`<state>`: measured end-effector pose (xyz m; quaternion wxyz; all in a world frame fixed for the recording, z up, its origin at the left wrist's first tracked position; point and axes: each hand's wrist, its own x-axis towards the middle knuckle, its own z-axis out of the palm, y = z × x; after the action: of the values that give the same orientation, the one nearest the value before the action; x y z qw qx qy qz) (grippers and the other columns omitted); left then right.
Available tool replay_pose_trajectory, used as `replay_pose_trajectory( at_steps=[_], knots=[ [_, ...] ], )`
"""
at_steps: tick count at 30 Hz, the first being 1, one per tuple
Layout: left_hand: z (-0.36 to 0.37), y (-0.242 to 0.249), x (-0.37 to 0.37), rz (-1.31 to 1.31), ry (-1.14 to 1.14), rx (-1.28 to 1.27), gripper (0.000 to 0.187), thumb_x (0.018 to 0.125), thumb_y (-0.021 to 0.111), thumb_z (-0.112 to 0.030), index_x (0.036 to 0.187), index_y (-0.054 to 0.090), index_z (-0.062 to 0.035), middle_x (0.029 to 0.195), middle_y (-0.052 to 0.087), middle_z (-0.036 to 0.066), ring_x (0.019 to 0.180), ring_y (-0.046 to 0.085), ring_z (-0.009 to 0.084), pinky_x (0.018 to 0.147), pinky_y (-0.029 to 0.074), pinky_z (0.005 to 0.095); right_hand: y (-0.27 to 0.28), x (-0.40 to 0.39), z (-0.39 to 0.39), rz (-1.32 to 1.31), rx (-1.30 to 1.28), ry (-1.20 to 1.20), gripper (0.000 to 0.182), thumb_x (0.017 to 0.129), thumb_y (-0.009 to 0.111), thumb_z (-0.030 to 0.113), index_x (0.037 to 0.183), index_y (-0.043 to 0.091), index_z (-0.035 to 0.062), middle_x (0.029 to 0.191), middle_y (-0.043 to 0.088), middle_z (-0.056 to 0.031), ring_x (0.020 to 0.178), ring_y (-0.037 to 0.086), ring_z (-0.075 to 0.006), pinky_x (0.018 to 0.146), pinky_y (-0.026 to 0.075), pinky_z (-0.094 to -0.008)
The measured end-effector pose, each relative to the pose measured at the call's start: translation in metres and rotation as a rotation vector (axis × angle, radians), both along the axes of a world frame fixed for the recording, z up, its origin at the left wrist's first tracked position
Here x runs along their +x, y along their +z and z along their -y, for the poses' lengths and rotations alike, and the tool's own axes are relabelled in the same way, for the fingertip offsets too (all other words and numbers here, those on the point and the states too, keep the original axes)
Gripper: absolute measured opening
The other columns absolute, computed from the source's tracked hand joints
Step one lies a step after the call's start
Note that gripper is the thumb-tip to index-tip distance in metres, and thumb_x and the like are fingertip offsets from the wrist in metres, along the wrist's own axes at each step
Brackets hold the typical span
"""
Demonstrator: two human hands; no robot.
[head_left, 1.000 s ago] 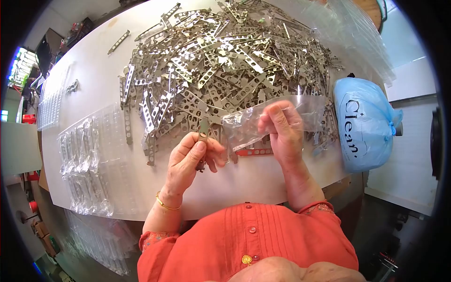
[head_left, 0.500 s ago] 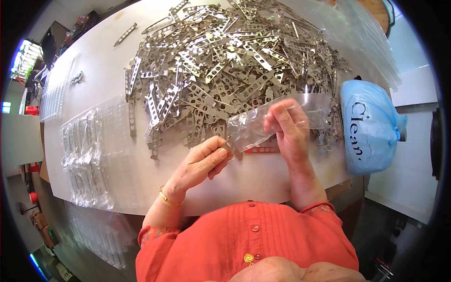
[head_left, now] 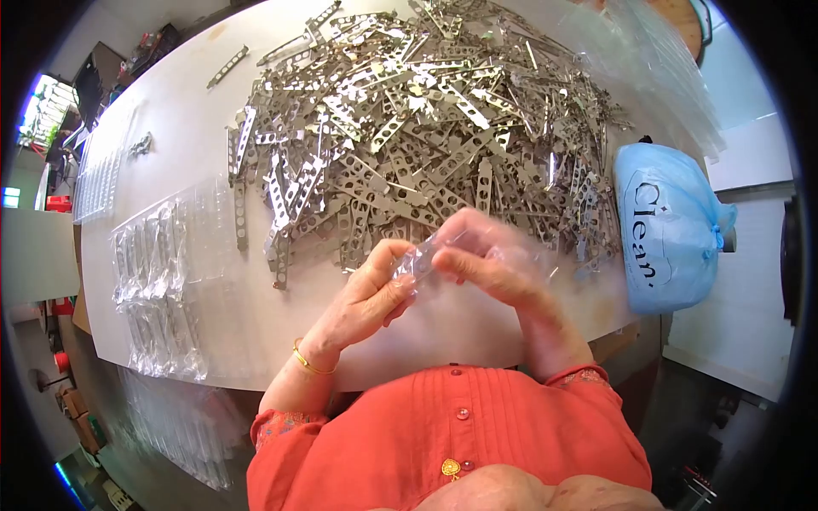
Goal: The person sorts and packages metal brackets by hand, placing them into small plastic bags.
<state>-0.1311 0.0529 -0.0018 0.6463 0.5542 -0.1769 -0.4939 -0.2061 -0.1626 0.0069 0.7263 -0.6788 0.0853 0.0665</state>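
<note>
My left hand [head_left: 368, 294] is closed, thumb and fingers pinching a crumpled clear plastic bag [head_left: 420, 261] near the front of the pile. A metal piece showed in these fingers earlier; now the plastic and fingers largely cover it. Close beside it, my right hand [head_left: 487, 260] is curled round the other part of the bag, its thumb towards the left hand and its fingers blurred by motion. Loose plastic shows faintly behind the right hand. Just beyond both hands lies a large heap of flat metal strips with holes [head_left: 400, 140].
On the left lie rows of filled clear packets [head_left: 158, 289] and a clear plastic sheet [head_left: 102, 170]. A blue bag marked "Clean" [head_left: 673, 226] stands at the right edge of the white table [head_left: 281, 336]. More clear plastic sleeves [head_left: 656, 72] lie at the back right.
My right hand has moved left and down, close to the left hand. The bag, stretched out to the right before, is now bunched between the hands. My left hand has barely moved.
</note>
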Motion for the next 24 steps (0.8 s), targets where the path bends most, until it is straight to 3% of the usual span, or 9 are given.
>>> replay_pose_trajectory(
  at_steps=[4, 8, 10, 12, 13, 14, 17, 21, 24],
  knots=[
    [-0.002, -0.003, 0.001, 0.125, -0.070, 0.007, 0.020, 0.104, 0.050, -0.019, 0.119, 0.046, -0.0059, 0.084, 0.055, -0.001, 0.067, 0.047, 0.0058, 0.059, 0.039, 0.0230, 0.002, -0.001, -0.008, 0.002, 0.130, 0.106, 0.030, 0.088, 0.079, 0.023, 0.101, 0.061, 0.0034, 0.078, 0.062, -0.0019, 0.062, 0.056, -0.0077, 0.053, 0.045, -0.0237],
    [-0.003, 0.005, 0.002, 0.217, -0.126, 0.040, 0.036, 0.096, 0.052, -0.024, 0.123, 0.044, -0.0017, 0.089, 0.058, 0.005, 0.078, 0.051, 0.0135, 0.071, 0.044, 0.0330, 0.008, 0.000, -0.008, -0.116, 0.056, 0.176, 0.031, 0.087, 0.080, 0.015, 0.105, 0.058, 0.0036, 0.079, 0.063, -0.0038, 0.060, 0.059, -0.0084, 0.048, 0.045, -0.0238],
    [-0.003, 0.000, 0.001, 0.242, -0.097, 0.040, 0.049, 0.092, 0.054, -0.034, 0.126, 0.042, -0.0002, 0.087, 0.056, 0.007, 0.080, 0.051, 0.0164, 0.073, 0.043, 0.0354, 0.005, 0.000, -0.009, -0.094, 0.049, 0.211, 0.037, 0.085, 0.080, 0.011, 0.110, 0.054, 0.0033, 0.079, 0.063, -0.0049, 0.059, 0.058, -0.0086, 0.046, 0.044, -0.0238],
    [-0.005, 0.001, 0.001, 0.161, -0.105, 0.007, 0.066, 0.089, 0.058, -0.052, 0.131, 0.043, -0.0039, 0.100, 0.057, 0.004, 0.079, 0.048, 0.0089, 0.065, 0.041, 0.0267, 0.006, 0.001, -0.013, -0.106, 0.119, 0.151, 0.043, 0.085, 0.079, 0.007, 0.117, 0.050, 0.0032, 0.081, 0.064, -0.0065, 0.060, 0.059, -0.0094, 0.047, 0.046, -0.0240],
    [-0.006, 0.000, 0.001, 0.150, -0.124, 0.021, 0.070, 0.090, 0.055, -0.056, 0.134, 0.040, -0.0045, 0.098, 0.057, 0.004, 0.079, 0.048, 0.0098, 0.065, 0.040, 0.0270, 0.005, 0.001, -0.012, -0.120, 0.116, 0.171, 0.059, 0.085, 0.077, 0.003, 0.133, 0.043, 0.0022, 0.085, 0.067, -0.0090, 0.063, 0.062, -0.0112, 0.048, 0.048, -0.0247],
    [-0.009, -0.006, 0.001, 0.148, -0.142, 0.013, 0.073, 0.090, 0.053, -0.063, 0.133, 0.040, -0.0056, 0.095, 0.057, 0.005, 0.078, 0.048, 0.0106, 0.066, 0.040, 0.0273, 0.007, 0.001, -0.013, -0.097, 0.121, 0.206, 0.059, 0.085, 0.077, 0.003, 0.133, 0.043, 0.0022, 0.085, 0.067, -0.0090, 0.063, 0.062, -0.0112, 0.048, 0.048, -0.0247],
    [-0.005, 0.000, -0.001, 0.207, -0.126, 0.000, 0.056, 0.102, 0.044, -0.055, 0.129, 0.043, -0.0065, 0.088, 0.059, 0.006, 0.077, 0.050, 0.0118, 0.070, 0.042, 0.0308, 0.005, 0.002, -0.015, -0.157, 0.069, 0.209, 0.086, 0.084, 0.077, 0.002, 0.153, 0.026, 0.0020, 0.093, 0.070, -0.0133, 0.073, 0.068, -0.0157, 0.047, 0.050, -0.0255],
    [0.000, -0.013, -0.008, 0.227, -0.062, -0.152, 0.037, 0.109, 0.040, -0.041, 0.117, 0.048, -0.0064, 0.098, 0.066, 0.008, 0.080, 0.053, 0.0125, 0.072, 0.044, 0.0336, 0.013, 0.004, -0.025, -0.212, 0.027, 0.205, 0.085, 0.084, 0.079, 0.004, 0.152, 0.029, 0.0009, 0.087, 0.070, -0.0109, 0.071, 0.067, -0.0146, 0.050, 0.051, -0.0257],
    [-0.001, -0.003, -0.005, 0.297, -0.018, -0.107, 0.035, 0.109, 0.041, -0.040, 0.105, 0.049, -0.0064, 0.090, 0.063, 0.006, 0.077, 0.052, 0.0117, 0.070, 0.044, 0.0314, 0.006, 0.001, -0.022, -0.152, 0.073, 0.247, 0.084, 0.084, 0.080, 0.007, 0.152, 0.030, 0.0014, 0.087, 0.070, -0.0102, 0.070, 0.066, -0.0124, 0.052, 0.051, -0.0250]
  ],
)
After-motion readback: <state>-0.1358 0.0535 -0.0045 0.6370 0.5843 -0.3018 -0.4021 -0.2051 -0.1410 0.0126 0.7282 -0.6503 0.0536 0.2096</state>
